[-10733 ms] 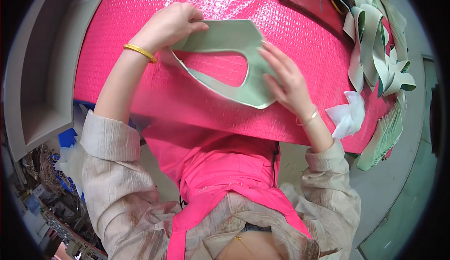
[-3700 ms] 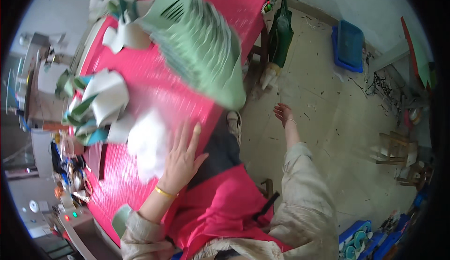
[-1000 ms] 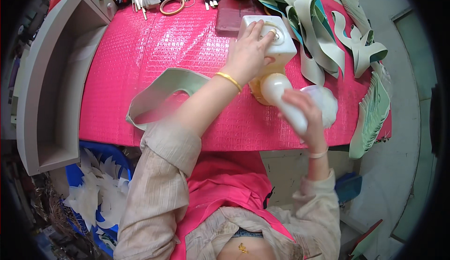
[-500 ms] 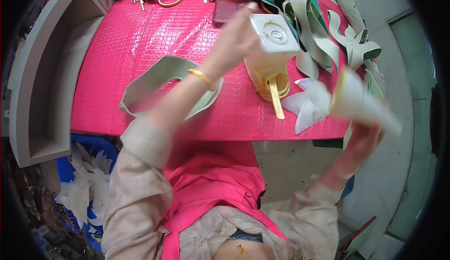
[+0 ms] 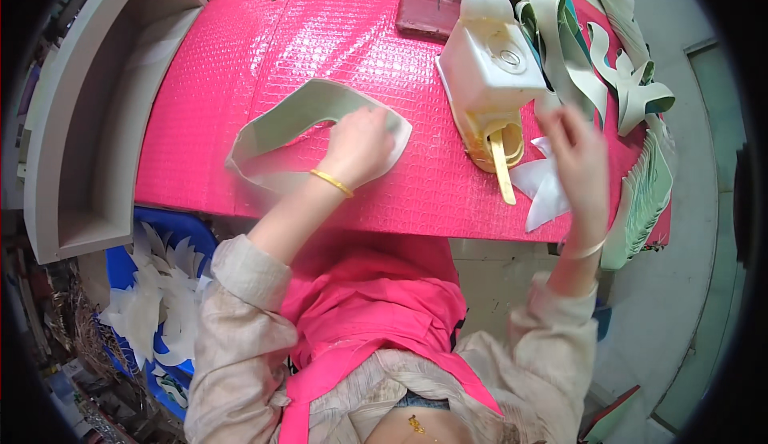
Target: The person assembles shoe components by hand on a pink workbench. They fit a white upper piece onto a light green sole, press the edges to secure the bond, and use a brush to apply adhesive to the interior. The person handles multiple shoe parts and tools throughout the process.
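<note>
Stretching before you, the pink table [image 5: 216, 124] bears a white container [image 5: 484, 60] and, left of it, a green cut-out piece [image 5: 316, 100]. Your left hand [image 5: 360, 144] curls at the piece's right end, grip unclear; whether your blurred right hand [image 5: 580, 152] holds anything, I can't tell.

No legible txt, nos., labels or signs in head cam view rn; can't read anything on white bottle [image 5: 484, 64] either.

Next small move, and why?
Probably bring the right hand to the flat, pale yellow stick: it juts from the white, boxy, yellow-stained plastic container, close to that hand, while the left hand is at the pale green, looped sheet panel.
</note>
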The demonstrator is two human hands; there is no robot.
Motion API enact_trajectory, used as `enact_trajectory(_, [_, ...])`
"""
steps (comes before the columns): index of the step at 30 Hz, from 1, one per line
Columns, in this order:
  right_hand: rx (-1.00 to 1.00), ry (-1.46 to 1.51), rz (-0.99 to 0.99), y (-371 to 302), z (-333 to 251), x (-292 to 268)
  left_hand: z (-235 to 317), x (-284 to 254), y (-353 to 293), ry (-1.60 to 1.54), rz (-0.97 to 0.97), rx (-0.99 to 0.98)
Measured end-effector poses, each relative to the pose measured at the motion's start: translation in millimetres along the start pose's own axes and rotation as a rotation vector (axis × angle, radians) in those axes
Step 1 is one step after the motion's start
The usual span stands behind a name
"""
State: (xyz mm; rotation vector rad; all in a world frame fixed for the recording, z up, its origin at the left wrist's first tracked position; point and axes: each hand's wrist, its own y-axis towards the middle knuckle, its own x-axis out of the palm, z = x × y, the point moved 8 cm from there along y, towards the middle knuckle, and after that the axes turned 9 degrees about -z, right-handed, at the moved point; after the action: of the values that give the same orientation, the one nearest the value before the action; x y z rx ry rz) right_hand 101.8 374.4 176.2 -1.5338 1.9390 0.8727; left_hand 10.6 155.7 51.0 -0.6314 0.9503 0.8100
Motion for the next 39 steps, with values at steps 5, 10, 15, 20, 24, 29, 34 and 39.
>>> enact_trajectory(5, [0.211,-0.313,-0.299,-43,12,54,-10,-19,-11,-0.265,0.084,-0.024])
enact_trajectory(10, [0.012,-0.386,-0.288,-54,43,33,-33,-21,-29,-0.389,-0.021,-0.125])
enact_trajectory(15, [0.175,-0.298,-0.387,-73,10,-16,-39,-22,-37,-0.630,0.035,0.098])
enact_trajectory(20, [0.453,-0.083,-0.235,-89,35,-19,-46,-25,-42,-0.530,-0.030,0.107])
enact_trajectory(24, [0.210,0.209,-0.124,-95,-7,30,-53,-16,-42,-0.585,-0.140,0.077])
enact_trajectory(29, [0.049,-0.199,-0.263,-60,-24,141,-60,-11,-41,-0.827,-0.250,-0.069])
enact_trajectory(34, [-0.050,-0.335,-0.148,-16,-26,173,-63,-12,-41,-0.820,-0.161,0.014])
enact_trajectory(39, [-0.047,-0.312,-0.360,-60,-29,161,-71,-2,-40,-0.818,-0.133,-0.019])
